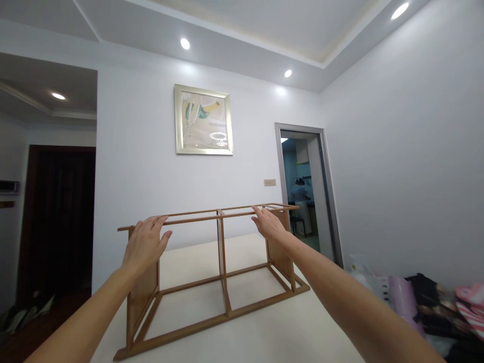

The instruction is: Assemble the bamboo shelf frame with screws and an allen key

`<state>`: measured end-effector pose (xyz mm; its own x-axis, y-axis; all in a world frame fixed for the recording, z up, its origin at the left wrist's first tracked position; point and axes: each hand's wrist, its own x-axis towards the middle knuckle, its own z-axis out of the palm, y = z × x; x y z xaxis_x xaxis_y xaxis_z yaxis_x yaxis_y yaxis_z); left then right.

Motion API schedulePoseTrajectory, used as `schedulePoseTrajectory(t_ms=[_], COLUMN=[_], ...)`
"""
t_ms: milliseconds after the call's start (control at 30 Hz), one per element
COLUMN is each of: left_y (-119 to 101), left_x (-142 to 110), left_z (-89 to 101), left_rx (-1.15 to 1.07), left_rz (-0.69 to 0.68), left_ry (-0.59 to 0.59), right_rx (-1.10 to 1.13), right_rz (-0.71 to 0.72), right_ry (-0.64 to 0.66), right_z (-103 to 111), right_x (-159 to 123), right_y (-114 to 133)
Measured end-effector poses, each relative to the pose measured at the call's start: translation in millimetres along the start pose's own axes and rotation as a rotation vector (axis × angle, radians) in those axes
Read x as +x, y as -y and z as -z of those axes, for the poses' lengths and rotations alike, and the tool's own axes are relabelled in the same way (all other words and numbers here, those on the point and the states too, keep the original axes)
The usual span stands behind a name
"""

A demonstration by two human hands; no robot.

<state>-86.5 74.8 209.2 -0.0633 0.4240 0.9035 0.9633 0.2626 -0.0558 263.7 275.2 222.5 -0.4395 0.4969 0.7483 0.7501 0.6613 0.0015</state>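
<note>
A home is shown, as indicated by a gold-framed picture (203,120) hung on a white wall (151,111), downlights (185,44) set into a stepped ceiling (234,25), and a doorway (300,186) through which a kitchen-like room is seen.

Visible body parts: left hand (145,243), left of centre, and right hand (269,223), right of centre; both bare, fingers slim. Left forearm (85,310), lower left, and right forearm (348,302), lower right: bare as far as the bottom edge, smooth in outline, tapering to narrow wrists. Nail detail unclear.
</note>
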Motion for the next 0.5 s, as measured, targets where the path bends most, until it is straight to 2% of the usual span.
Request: schedulePoseTrajectory(t_ms=[67,133,200,300,367,433,500], left_y=[1,7,18,38,50,55,54], left_x=[-21,-55,-99,-166,-201,-221,-232], left_z=[1.0,-3.5,-15.2,-43.4,-64.1,-81.8,-93.9], left_rx=[-0.049,-0.083,-0.092,-0.121,-0.168,-0.258,-0.342], left_rz=[0.098,0.244,0.393,0.665,0.806,0.854,0.843], left_ry=[-0.123,-0.2,-0.168,-0.02,0.106,0.199,0.287], right_rx=[0.043,0.081,0.117,0.153,0.161,0.175,0.197], right_rz=[-0.061,-0.163,-0.263,-0.414,-0.515,-0.59,-0.624], right_ry=[-0.059,-0.111,-0.142,-0.16,-0.154,-0.125,-0.075], right_z=[-8,-20,-35,-61,-77,-92,-105], right_x=[-21,-49,-81,-125,-145,-160,-170], right_y=[-10,-26,-45,-74,-89,-96,-97])
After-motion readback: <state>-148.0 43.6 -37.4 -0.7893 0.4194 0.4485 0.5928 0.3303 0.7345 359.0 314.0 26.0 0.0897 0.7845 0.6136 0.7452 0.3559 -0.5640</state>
